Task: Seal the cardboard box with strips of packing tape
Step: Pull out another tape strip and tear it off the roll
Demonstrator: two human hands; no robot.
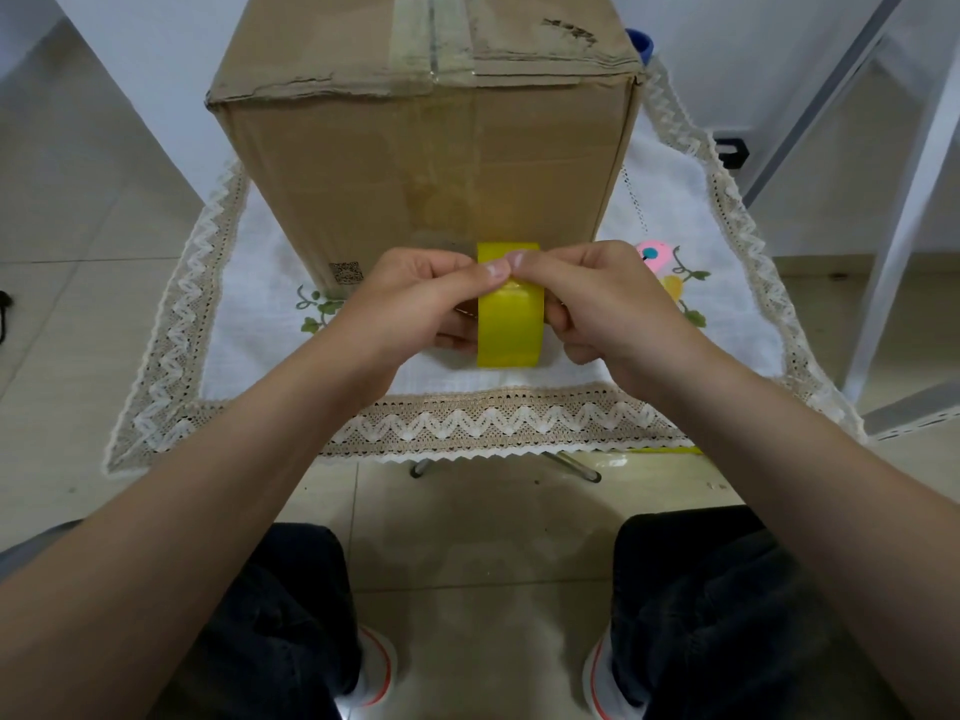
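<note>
Two bare hands grip a yellow roll of packing tape (pixel 510 324) at frame centre, held on edge just above the white lace-trimmed cloth (pixel 675 210) covering a small table. Left hand (pixel 415 304), at 9 o'clock of the roll, is curled shut round the roll's side, thumb tip pressed on the top of the tape band. Right hand (pixel 602 298), at 3 o'clock, is likewise closed on the roll, thumb & forefinger pinched at the top of the band, touching the left thumb; whether a loose tape end is lifted can't be told.

Cardboard box (pixel 415 163) stands upright on the cloth at 12 o'clock of the roll, just behind it, near face toward the camera. Top flaps are shut, w/ strips of clear tape (pixel 431 39) already along the centre seam and running down over the front edge; flap edges look worn and torn. Small printed code mark (pixel 345 272) sits at the box's lower left corner.

Embroidered flowers (pixel 670 278) show on the cloth at 3 o'clock of the hands, partly hidden. Blue object (pixel 640 44) peeks out behind the box at 1 o'clock; can't identify. Tiled floor (pixel 467 537), dark trousers & white shoes (pixel 376 662) at 6 o'clock.
</note>
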